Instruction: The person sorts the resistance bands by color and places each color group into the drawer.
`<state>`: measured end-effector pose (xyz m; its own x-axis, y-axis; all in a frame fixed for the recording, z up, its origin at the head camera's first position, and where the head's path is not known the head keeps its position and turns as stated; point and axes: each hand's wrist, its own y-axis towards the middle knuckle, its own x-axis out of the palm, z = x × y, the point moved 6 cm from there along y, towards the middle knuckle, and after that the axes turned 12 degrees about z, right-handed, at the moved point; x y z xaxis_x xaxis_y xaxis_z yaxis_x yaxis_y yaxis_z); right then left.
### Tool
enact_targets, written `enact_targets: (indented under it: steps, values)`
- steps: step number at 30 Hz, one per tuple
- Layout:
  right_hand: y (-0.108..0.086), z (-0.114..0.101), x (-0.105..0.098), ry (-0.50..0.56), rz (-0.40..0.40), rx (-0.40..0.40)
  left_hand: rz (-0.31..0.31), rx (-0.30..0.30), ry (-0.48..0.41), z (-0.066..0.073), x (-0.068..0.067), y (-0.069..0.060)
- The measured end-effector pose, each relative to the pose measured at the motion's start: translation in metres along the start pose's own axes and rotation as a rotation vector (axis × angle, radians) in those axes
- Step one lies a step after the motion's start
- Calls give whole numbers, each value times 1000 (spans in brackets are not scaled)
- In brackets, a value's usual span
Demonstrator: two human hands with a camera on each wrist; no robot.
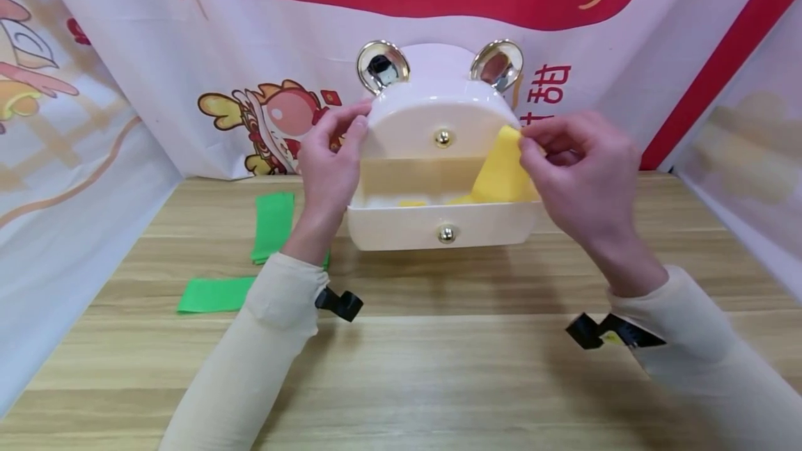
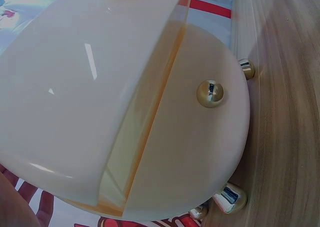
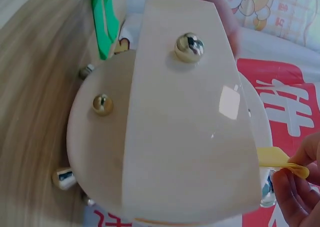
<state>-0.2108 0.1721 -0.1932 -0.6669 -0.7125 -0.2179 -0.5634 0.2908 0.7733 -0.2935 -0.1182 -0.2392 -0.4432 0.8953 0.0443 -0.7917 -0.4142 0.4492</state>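
A cream-white drawer box (image 1: 401,117) with two gold ears and gold knobs stands at the back of the table. Its lower drawer (image 1: 395,228) is pulled out, with flat yellow pieces (image 1: 413,203) inside. My left hand (image 1: 332,159) rests against the box's left side, thumb towards the front; in the left wrist view its fingers (image 2: 46,207) show beside the box. Between thumb and forefinger, my right hand (image 1: 583,172) pinches the upper corner of a yellow strip (image 1: 501,169). The strip's lower part reaches into the drawer's right end. In the right wrist view, the drawer hides most of it.
Green strips (image 1: 273,225) lie on the wooden table (image 1: 438,381) left of the box, another green strip (image 1: 216,295) nearer the left forearm. A printed red and white cloth (image 1: 313,26) hangs behind. White cloth walls (image 1: 94,159) border the table's sides.
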Motion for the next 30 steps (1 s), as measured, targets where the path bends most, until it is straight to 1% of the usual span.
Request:
enact_targets:
  steps: [3,10,12,15,18,21,26,28,30]
  values:
    - [-6,-6,10,16,-12,-36,-1,2,1,0,0,0]
    - [-24,-21,35,79,-36,-164,0,6,-1,-1,0,0]
    - [-29,-26,40,85,-44,-192,-1,9,-2,-1,0,0]
    - [-35,-31,48,56,-67,-218,-2,15,-6,0,0,0]
    - [-41,-35,56,11,-112,-208,-6,16,-12,0,0,0]
    - [-46,-37,63,-41,-165,-172,-10,13,-9,0,0,0]
    - [-49,-41,70,-142,-210,-151,-11,7,0,0,0,-1]
    - [-50,-42,71,-163,-223,-141,-10,7,1,0,0,-1]
    - [-50,-43,71,-157,-240,-123,-9,8,3,0,0,-1]
